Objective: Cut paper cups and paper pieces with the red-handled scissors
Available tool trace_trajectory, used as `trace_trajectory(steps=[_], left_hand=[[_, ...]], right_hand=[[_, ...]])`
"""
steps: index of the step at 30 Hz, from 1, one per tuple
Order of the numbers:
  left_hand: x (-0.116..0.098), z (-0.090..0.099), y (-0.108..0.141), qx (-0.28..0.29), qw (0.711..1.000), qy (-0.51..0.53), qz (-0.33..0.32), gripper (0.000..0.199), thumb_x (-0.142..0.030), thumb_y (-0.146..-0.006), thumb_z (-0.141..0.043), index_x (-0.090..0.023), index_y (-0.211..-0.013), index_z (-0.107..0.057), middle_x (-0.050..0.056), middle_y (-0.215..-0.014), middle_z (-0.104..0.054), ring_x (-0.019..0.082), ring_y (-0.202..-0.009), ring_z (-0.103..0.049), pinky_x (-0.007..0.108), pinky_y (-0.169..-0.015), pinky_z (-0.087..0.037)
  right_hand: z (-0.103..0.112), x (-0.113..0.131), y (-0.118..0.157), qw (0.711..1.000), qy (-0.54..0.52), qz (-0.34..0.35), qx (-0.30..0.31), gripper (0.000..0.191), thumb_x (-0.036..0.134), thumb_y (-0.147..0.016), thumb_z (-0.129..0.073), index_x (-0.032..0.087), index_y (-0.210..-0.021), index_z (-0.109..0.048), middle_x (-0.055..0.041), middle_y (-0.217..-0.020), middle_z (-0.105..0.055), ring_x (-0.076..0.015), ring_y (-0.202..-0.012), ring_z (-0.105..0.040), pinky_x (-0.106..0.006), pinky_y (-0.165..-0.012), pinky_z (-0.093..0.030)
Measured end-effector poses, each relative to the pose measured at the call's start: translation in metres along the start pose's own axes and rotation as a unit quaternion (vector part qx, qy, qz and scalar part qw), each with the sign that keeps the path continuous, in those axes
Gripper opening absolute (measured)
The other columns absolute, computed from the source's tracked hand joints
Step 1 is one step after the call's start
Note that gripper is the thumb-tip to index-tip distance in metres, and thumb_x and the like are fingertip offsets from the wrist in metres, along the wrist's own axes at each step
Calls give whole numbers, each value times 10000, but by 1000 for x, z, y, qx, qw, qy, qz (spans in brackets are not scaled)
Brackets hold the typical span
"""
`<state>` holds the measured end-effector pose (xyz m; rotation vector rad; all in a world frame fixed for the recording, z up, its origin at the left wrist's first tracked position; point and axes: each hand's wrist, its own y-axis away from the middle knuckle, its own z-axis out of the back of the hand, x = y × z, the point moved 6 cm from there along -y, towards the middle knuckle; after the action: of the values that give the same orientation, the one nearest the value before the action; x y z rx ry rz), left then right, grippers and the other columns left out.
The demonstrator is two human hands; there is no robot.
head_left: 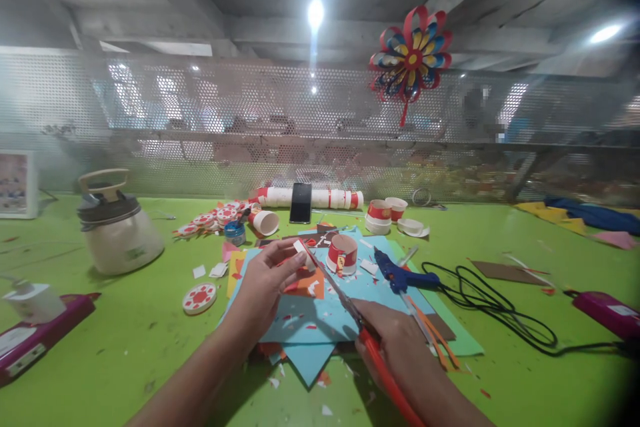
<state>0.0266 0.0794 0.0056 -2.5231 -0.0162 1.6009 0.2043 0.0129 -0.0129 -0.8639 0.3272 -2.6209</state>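
The left hand point(267, 277) pinches a white-and-red paper piece point(302, 251), fingers nearly closed; the cup point(345, 250) sits at its three o'clock. The right hand point(397, 340) curls around scissors point(351, 310) aimed at eleven. Rotate the piece, keeping fingertips clear.
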Motion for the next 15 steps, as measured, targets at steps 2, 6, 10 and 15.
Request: trace_trajectory(steps=[2,6,10,15], left_hand=[[0,0,0,1,1000,4,-1,302,-232,-669,-801,-135,-925,-672,91,-922,-691,200,-809,-672,334,-758,-552],[0,-1,0,22,999,23,1,260,-266,-734,-751,-133,-935,-654,96,-886,-703,199,-787,-677,351,-769,-549],[-3,2,-2,12,1000,29,-2,284,-274,-718,-763,-133,-939,-653,99,-887,-709,199,-778,-676,355,-758,-554],[-6,2,-1,-16,1000,24,5,319,-249,-639,-820,-131,-895,-672,95,-913,-706,196,-805,-674,303,-721,-554]], right_hand=[[-1,0,0,1000,1,-2,-2,293,143,-764,-437,169,-934,-674,-71,-796,-702,-229,-711,-628,-323,-643,-445],[-1,1,-1,1000,4,-7,5,303,134,-770,-440,160,-958,-675,-85,-830,-705,-235,-753,-630,-330,-684,-455],[1,1,-1,1000,2,-16,15,314,149,-805,-443,156,-1025,-667,-99,-879,-692,-241,-820,-623,-342,-749,-460],[0,-3,-1,999,0,-27,33,344,145,-787,-463,156,-1068,-661,-112,-933,-680,-256,-871,-613,-368,-785,-460]])
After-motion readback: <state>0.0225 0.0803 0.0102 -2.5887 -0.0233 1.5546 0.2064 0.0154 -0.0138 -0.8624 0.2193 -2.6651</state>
